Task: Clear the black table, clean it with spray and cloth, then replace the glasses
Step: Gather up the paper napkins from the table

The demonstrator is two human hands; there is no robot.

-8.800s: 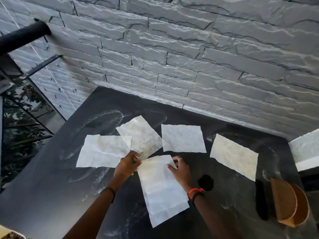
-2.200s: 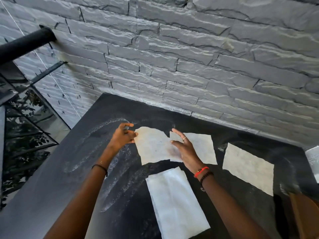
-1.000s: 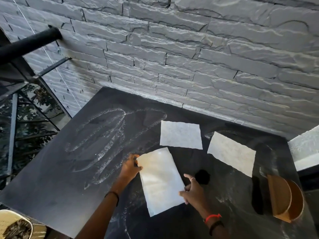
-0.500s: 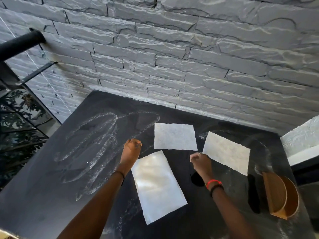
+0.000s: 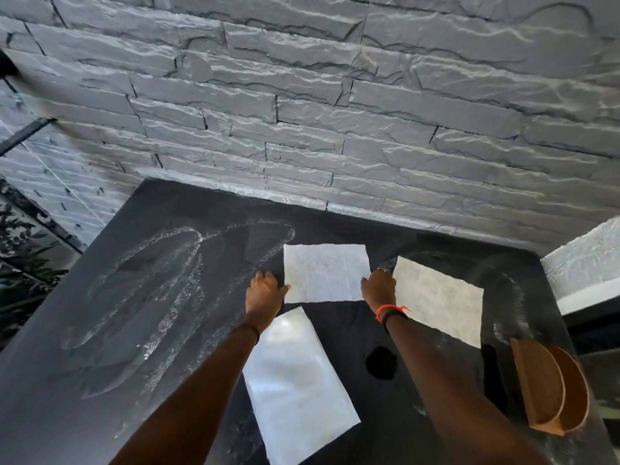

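The black table (image 5: 141, 330) carries white smear marks on its left half. A white paper sheet (image 5: 325, 271) lies flat near the wall. My left hand (image 5: 265, 293) is at its left edge with the thumb on the paper and the fingers curled. My right hand (image 5: 379, 288) covers its lower right corner, fingers curled down. Right of that lies a second paper sheet (image 5: 439, 302). Between my forearms sits a stack of paper sheets (image 5: 298, 387), closer to me. No glasses, spray or cloth are in view.
A wooden half-round holder (image 5: 550, 387) stands at the table's right edge. A grey stone wall (image 5: 335, 112) runs along the far side. A dark wet patch (image 5: 380, 362) marks the table beside the stack. A white ledge (image 5: 583, 263) sits at far right, a glass railing at left.
Several sheets from the left have gone onto the near stack. In the last half second both hands moved forward from the stack to the two sides of the middle sheet.
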